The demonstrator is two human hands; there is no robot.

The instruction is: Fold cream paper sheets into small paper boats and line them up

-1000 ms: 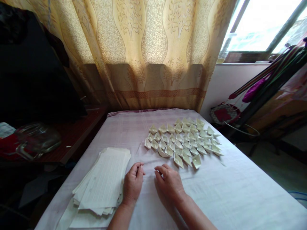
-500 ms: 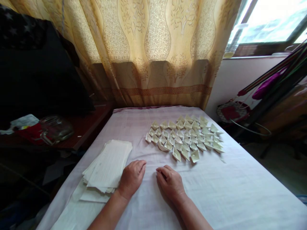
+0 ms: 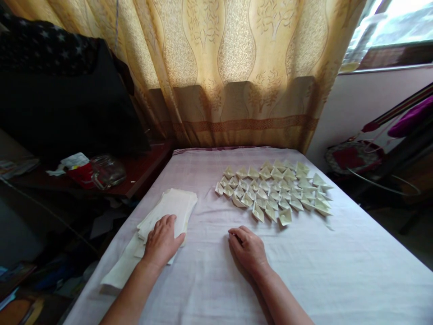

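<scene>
My left hand (image 3: pixel 163 240) lies over a stack of paper sheets (image 3: pixel 179 203), its fingers stretched out and the thumb apart, touching the top sheet. The stack is off-white, loosely piled, with uneven edges. On the tablecloth to the right, my right hand (image 3: pixel 248 250) rests with its fingers curled in, and nothing shows in it. Beyond that hand stand many small folded paper boats (image 3: pixel 260 194), pale yellow-green, set close together in rows. The nearest single boat (image 3: pixel 285 217) sits just up and right of my right hand.
A pale checked cloth (image 3: pixel 304 271) covers the table. Behind it hangs a yellow patterned curtain (image 3: pixel 237 58). At the left, a dark red side table (image 3: pixel 149 169) bears a glass mug (image 3: pixel 108 171) and a red container (image 3: pixel 81 175). A round patterned bag (image 3: pixel 353 158) is at the right.
My left hand has moved left from the bare cloth onto the paper stack, and its fingers have opened. My right hand stays curled on the cloth. The view has turned slightly left.
</scene>
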